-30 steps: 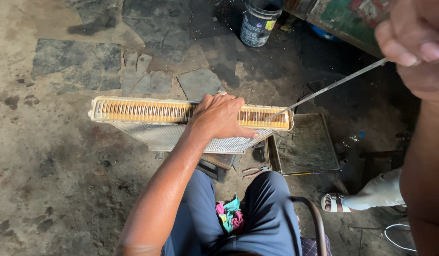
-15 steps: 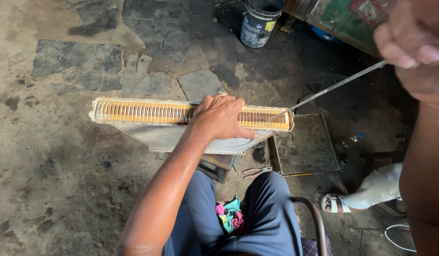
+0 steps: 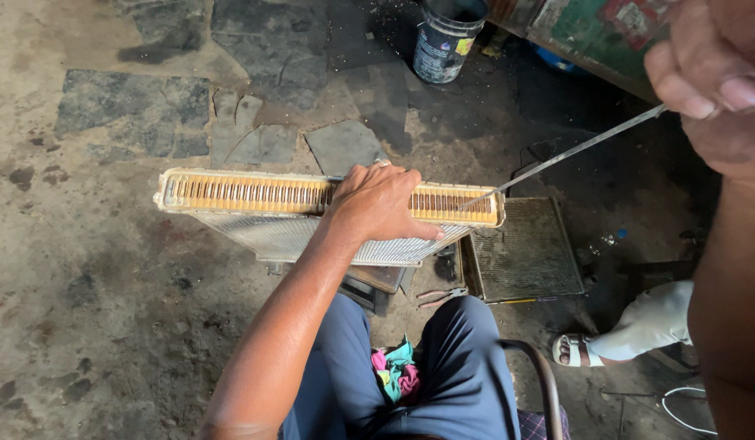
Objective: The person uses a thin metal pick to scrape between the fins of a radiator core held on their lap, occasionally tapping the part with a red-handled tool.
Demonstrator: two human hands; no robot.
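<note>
Radiator axis: radiator core (image 3: 255, 195) lies 9-to-3 o'clock.
Left hand (image 3: 376, 204): clasped over its top edge.
Right hand (image 3: 708, 77): pinches thin rod (image 3: 569, 152), tip at 8 o'clock, touching the core's right end.

Open floor (image 3: 92, 326) is left beside the radiator (image 3: 255, 195) (its right blocked by a metal tray (image 3: 524, 253) and pliers (image 3: 443, 296)).

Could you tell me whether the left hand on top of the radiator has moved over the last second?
No. The left hand rests at the same spot on the radiator, just below the same grey floor slab.
</note>
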